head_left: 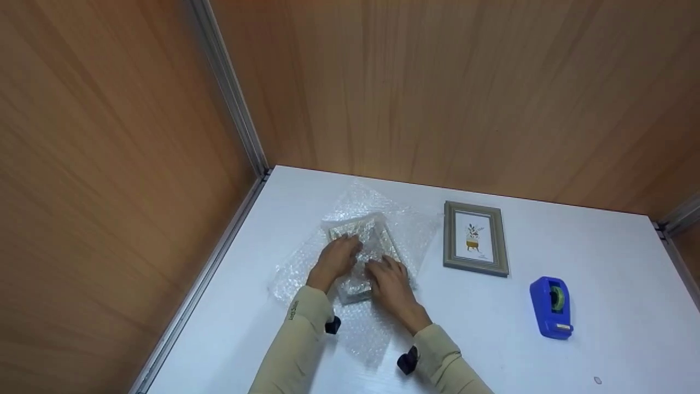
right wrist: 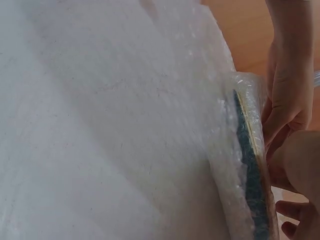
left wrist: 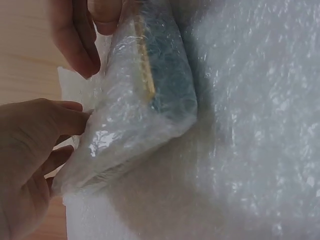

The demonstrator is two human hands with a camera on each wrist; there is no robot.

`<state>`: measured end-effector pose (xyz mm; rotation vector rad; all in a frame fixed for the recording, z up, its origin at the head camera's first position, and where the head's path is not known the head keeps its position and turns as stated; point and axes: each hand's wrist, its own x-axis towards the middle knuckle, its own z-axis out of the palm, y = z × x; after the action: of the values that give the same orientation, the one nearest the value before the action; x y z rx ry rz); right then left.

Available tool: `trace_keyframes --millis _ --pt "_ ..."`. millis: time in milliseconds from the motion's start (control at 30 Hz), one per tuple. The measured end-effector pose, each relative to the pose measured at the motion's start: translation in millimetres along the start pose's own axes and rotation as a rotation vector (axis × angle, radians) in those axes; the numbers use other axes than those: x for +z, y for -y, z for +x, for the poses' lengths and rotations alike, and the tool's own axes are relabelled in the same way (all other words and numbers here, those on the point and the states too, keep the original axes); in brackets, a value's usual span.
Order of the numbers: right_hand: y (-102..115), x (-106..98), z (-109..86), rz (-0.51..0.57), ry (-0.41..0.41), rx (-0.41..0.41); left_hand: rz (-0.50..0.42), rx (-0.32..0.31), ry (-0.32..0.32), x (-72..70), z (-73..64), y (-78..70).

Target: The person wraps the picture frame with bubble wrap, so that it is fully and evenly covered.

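Observation:
A flat rectangular object with a gold edge and dark green side (left wrist: 172, 65), shaped like a picture frame, lies under folded bubble wrap (head_left: 355, 225). My left hand (head_left: 336, 258) bends over its left part. In the left wrist view, my left fingers (left wrist: 75, 120) pinch the wrap's folded edge. My right hand (head_left: 391, 282) rests across the package's right side. Its fingers (left wrist: 85, 57) point down over the wrap in that view, loosely spread. In the right wrist view, the wrapped side (right wrist: 252, 170) stands toward the camera, with both hands behind it.
A grey picture frame (head_left: 476, 264) with a small plant drawing lies right of the wrap. Farther right sits a blue tape dispenser (head_left: 541, 306). Loose bubble wrap spreads over the white table (head_left: 601, 262). Wooden panels (head_left: 437, 98) stand behind and at the left.

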<state>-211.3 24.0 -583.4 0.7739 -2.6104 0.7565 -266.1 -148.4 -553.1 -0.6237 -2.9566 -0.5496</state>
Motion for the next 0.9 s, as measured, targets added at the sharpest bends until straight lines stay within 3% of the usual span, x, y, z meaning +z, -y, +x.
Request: trace_keyframes --millis 133,233,367,533,767,900 --pt "0.2 -1.6 -1.1 0.010 -0.026 0.007 -0.037 -0.004 -0.022 -1.0 -3.7 0.1" --pt "0.2 -2.9 -1.4 0.020 -0.044 0.014 -0.121 -0.037 -0.034 -2.0 -7.4 0.1" --pt "-0.6 -4.2 -0.8 0.021 -0.075 0.016 -0.260 -0.122 -0.058 -4.6 -12.8 0.2" --pt "-2.2 -6.7 -0.1 0.038 -0.107 0.054 -0.394 -0.252 -0.151 -7.6 -17.5 2.9" --pt "-13.1 -14.2 0.4 0.188 -0.100 0.275 -0.549 -0.441 -0.288 -7.4 -24.6 9.5" --pt "-22.4 -18.2 0.5 0.329 -0.071 0.412 -0.622 -0.592 -0.277 -6.4 -29.3 9.8"
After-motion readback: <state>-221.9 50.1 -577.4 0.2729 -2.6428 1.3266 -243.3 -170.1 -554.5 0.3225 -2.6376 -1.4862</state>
